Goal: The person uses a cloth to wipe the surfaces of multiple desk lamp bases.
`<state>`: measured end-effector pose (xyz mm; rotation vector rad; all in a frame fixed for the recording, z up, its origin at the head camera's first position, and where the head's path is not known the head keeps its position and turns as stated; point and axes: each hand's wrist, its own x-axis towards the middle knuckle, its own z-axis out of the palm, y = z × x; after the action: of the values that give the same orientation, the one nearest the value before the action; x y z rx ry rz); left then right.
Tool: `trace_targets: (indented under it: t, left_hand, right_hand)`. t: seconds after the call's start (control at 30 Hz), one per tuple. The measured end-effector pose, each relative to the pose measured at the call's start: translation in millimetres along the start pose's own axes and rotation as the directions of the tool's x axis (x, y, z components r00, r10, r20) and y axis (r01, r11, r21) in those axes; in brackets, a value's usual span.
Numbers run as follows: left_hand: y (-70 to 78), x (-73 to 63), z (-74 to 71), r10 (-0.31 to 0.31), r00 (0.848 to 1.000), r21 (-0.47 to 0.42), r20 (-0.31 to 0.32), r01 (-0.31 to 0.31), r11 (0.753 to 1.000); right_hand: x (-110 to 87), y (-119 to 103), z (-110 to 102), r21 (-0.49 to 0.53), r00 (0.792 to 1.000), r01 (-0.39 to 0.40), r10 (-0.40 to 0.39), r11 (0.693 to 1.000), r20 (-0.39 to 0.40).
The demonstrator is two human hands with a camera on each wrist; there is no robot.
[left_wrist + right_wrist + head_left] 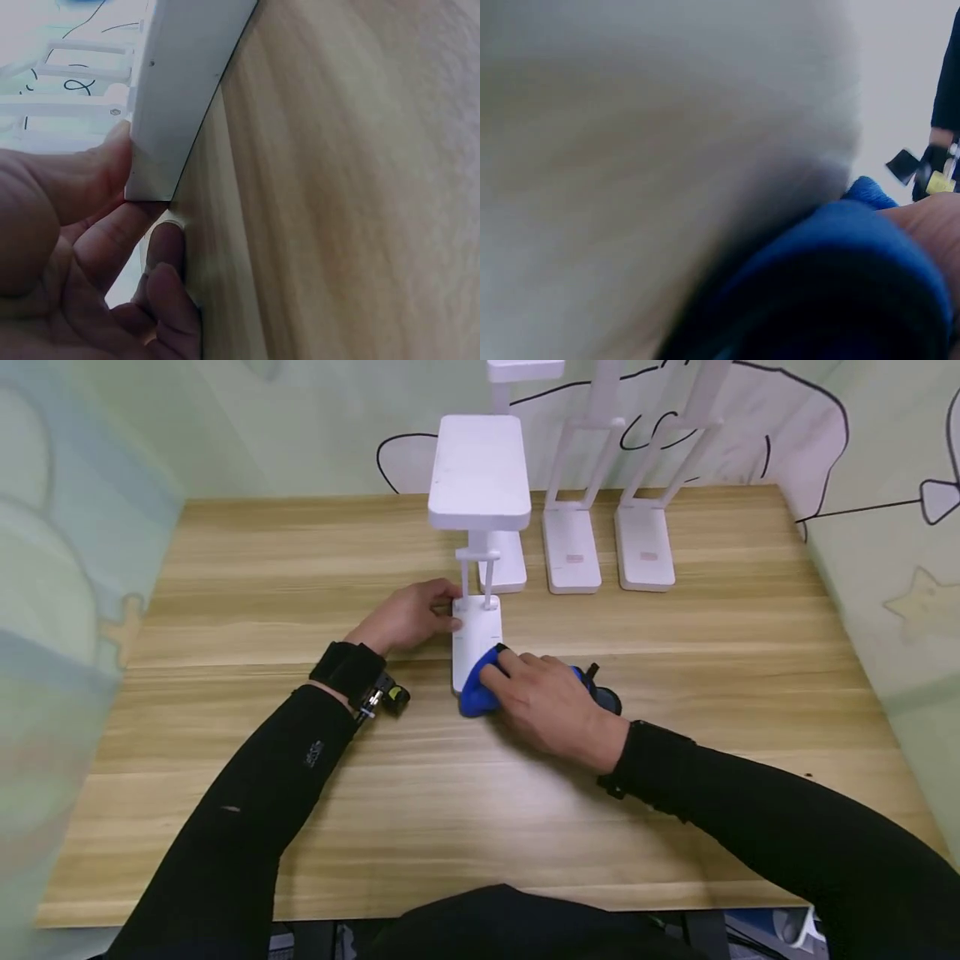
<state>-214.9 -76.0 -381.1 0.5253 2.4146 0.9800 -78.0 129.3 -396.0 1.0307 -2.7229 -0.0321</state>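
Observation:
A white desk lamp (477,635) stands before me in the head view, its flat rectangular head raised above its base. My left hand (411,617) pinches the base's back left corner. In the left wrist view the thumb (112,161) lies on the base (176,90) and fingers curl at its end, near the tabletop. My right hand (551,702) grips a blue cloth (480,685) against the base's front right part. Bunched blue cloth (840,232) fills the lower part of the right wrist view, which is blurred.
Several more white lamps stand along the back wall, among them a middle lamp (572,552) and a right lamp (646,547). One is partly hidden behind the front lamp. Printed walls border the wooden table (300,552) at the back and sides.

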Motion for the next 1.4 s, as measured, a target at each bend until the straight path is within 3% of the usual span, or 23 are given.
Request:
trace_targets:
  t: [0.13,0.47,0.63,0.8,0.87,0.93,1.07,1.13,1.2,1.27,1.33,1.4]
  left_hand:
    - [0.4,-1.4,0.6,-0.016,1.0,0.009,-0.01,0.016,1.0]
    - [-2.9,-4.6,-0.8,-0.018,1.0,-0.015,-0.026,0.017,1.0]
    - [-2.1,-4.0,1.6,0.011,0.999,-0.01,-0.031,-0.012,1.0]
    - [-3.0,-5.8,3.1,0.015,0.999,0.018,-0.04,-0.014,1.0]
    - [-4.0,-6.4,3.5,0.012,0.999,0.022,-0.036,-0.011,1.0]
    - [-4.3,-5.2,4.6,0.021,1.0,0.028,-0.02,-0.02,0.999]
    - [-4.0,-4.4,6.9,0.046,0.999,0.052,0.022,-0.047,0.998]
    - [-4.7,-8.7,7.0,0.04,0.998,0.059,0.041,-0.043,0.997]
    - [-5.9,-16.6,6.8,0.036,0.998,0.07,0.061,-0.04,0.997]
    - [-7.0,-26.5,7.5,0.02,0.997,0.112,0.077,-0.028,0.993]
    - [-8.2,-35.4,9.6,0.015,0.997,0.186,0.073,-0.028,0.982]
    - [-10.7,-41.2,12.9,0.008,0.999,0.252,0.051,-0.021,0.968]
  right_hand:
    - [-5.0,3,-2,0.018,1.0,-0.013,0.013,1.0,0.009]
    - [37.8,-30,1,-0.004,0.997,0.053,-0.054,0.999,-0.062]
    - [16.9,-11,-1,0.065,0.999,0.021,-0.019,0.998,-0.036]
    - [-10.2,15,-4,0.25,0.992,-0.125,0.112,0.96,0.064]
    - [-13.6,23,-5,0.335,0.976,-0.205,0.168,0.92,0.138]
    - [-14.5,32,-6,0.405,0.948,-0.305,0.233,0.862,0.218]
    - [-13.4,57,-5,0.463,0.863,-0.503,0.398,0.73,0.31]
    - [-7.7,70,-3,0.442,0.825,-0.566,0.479,0.696,0.301]
    - [3.6,78,-2,0.39,0.79,-0.613,0.544,0.687,0.284]
    - [19.7,80,1,0.321,0.769,-0.64,0.584,0.698,0.261]
    - [38.4,75,4,0.252,0.758,-0.652,0.606,0.715,0.243]
    - [56.7,68,7,0.189,0.764,-0.643,0.603,0.742,0.23]
